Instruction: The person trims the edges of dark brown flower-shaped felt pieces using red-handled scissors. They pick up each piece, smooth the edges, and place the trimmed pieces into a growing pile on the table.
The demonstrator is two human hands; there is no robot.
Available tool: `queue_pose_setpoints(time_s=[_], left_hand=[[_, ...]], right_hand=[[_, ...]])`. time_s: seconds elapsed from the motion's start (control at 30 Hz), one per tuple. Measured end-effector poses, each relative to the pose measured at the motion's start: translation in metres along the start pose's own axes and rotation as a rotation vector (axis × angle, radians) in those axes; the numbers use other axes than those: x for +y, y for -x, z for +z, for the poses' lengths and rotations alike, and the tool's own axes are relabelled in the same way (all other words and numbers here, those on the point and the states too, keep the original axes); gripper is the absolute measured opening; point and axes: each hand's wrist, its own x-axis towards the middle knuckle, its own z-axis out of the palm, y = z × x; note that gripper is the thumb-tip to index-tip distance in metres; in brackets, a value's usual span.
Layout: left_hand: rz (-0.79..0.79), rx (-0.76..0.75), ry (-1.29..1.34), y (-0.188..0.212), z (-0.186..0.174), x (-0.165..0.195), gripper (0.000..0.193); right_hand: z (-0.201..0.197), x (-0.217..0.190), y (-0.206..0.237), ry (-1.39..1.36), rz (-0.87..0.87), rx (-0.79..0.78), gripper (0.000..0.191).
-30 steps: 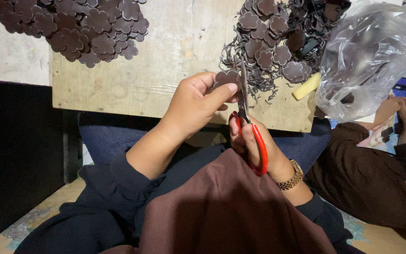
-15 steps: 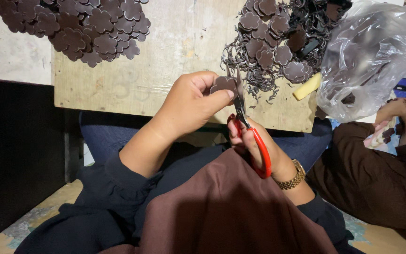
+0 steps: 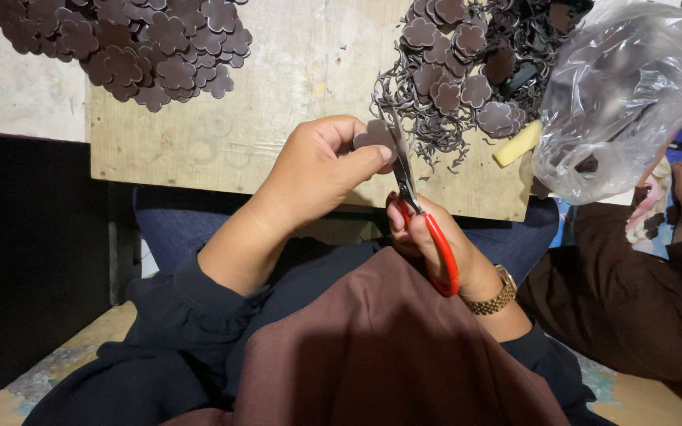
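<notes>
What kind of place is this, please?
Probably a small home craft workplace: a wooden board carries piles of brown flower-shaped cutouts and trimmings, and the right hand works red-handled scissors.

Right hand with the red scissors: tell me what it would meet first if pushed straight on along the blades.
The right hand points its scissors up the board; past the flower piece being cut, it would likely meet the pile of dark trimmings, though depth is unclear.
</notes>
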Motion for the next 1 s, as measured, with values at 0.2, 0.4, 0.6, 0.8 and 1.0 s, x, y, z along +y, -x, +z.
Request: queue_pose_setpoints(time_s=[0.2,0.4,0.6,0.8,1.0], left_hand=[[0.020,0.019,0.023,-0.002,0.001,-0.001,0.015],[0.029,0.052,-0.089,-0.001,0.002,-0.002,0.017],[0.033,0.084,-0.127,0.000,0.003,-0.003,0.018],[0.035,0.051,-0.001,-0.002,0.004,-0.008,0.015],[0.013,0.050,0.001,-0.003,0.003,-0.012,0.018]], right_hand=[[0.002,0.000,0.001,-0.089,0.065,0.011,0.057],[0.000,-0.001,-0.003,0.039,-0.022,-0.083,0.062],[0.003,0.001,-0.001,-0.048,0.043,-0.006,0.060],[0.002,0.001,0.000,-0.034,0.049,0.015,0.055],[0.002,0.001,0.000,-0.013,0.037,0.012,0.055]])
